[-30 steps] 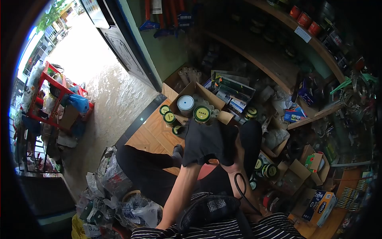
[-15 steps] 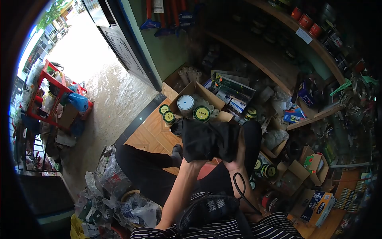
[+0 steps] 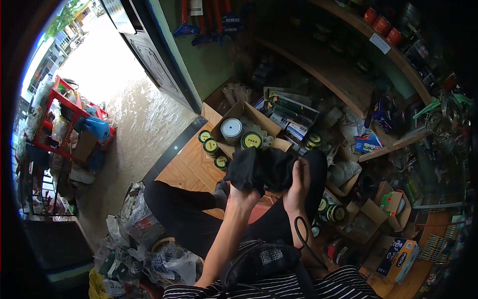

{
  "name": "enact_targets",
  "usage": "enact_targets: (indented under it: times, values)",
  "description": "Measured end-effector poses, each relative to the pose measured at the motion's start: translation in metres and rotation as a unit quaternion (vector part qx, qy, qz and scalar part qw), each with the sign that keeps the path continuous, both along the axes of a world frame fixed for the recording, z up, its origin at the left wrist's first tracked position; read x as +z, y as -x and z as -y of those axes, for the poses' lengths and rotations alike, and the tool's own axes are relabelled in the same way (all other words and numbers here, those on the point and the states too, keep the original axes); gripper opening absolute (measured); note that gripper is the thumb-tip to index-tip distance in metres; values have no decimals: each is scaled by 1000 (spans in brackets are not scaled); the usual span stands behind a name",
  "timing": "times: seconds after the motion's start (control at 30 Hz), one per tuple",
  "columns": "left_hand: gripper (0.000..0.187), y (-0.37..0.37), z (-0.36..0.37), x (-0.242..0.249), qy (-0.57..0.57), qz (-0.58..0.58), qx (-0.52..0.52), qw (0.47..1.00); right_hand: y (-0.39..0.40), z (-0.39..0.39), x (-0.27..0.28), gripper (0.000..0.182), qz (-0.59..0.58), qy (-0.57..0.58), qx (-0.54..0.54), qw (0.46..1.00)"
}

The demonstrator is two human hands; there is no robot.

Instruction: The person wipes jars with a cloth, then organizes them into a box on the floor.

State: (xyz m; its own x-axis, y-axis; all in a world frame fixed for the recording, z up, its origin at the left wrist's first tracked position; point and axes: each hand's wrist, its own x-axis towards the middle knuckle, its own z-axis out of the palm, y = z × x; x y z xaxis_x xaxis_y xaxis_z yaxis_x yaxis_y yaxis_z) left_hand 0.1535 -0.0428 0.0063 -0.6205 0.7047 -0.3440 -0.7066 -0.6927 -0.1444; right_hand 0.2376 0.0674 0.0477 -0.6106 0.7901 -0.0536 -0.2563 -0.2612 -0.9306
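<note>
Bunched smaller than half a second ago, the black cloth [image 3: 244, 168] now covers less, and a small green-lidded tin [image 3: 221, 162] that it mostly hid shows again just beside its left edge. Both hands have shifted too: the right hand [image 3: 298, 182] shows more of its fingers, upright along the cloth's right side, while the left hand [image 3: 245, 196] is under the left part.

The cloth hangs in two lumps between the hands, above the gap between the person's bent legs in dark trousers [image 3: 189, 209]. The left grip has its fingers hidden by the cloth, so I cannot tell how far closed it is. The right grip touches the cloth with fingers loosely extended; its thumb is hidden, and I cannot tell how firmly it closes.

Just beyond the cloth is a round tin with a lid marked PAKA [image 3: 251, 140], near a white-lidded can [image 3: 231, 128] in an open cardboard box [image 3: 263, 119]. Two more green-lidded tins [image 3: 210, 146] are left of the box on the wood-patterned floor [image 3: 184, 172]. Clear plastic bags [image 3: 181, 267] lie heaped at lower left.
</note>
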Motion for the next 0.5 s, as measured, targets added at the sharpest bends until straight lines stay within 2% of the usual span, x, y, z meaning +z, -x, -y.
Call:
enact_targets:
  times: [0.07,0.13,0.2,0.23,0.27,0.33,0.4,0.5]
  values:
    - [43,-3,-6,7,63,-18,13,998,-4,2,3,20,112,-103,-27,988]
    - [45,-5,-4,9,51,-51,11,997,0,7,-5,26,59,-249,-132,958]
    - [48,-6,-3,10,27,-79,10,996,-10,6,19,30,128,-510,-93,845]
    - [48,-7,-4,11,9,-90,7,996,-7,7,30,33,109,-549,-40,828]
    - [49,-7,-5,11,-9,-102,3,995,-3,11,36,33,97,-526,64,843]
    - [50,-11,-3,2,79,-126,10,989,6,26,37,29,134,-529,156,823]
    - [49,-7,-1,4,54,-121,23,991,13,27,21,23,113,-557,150,809]
    - [48,1,1,4,125,-170,29,977,21,30,16,17,90,-576,142,800]
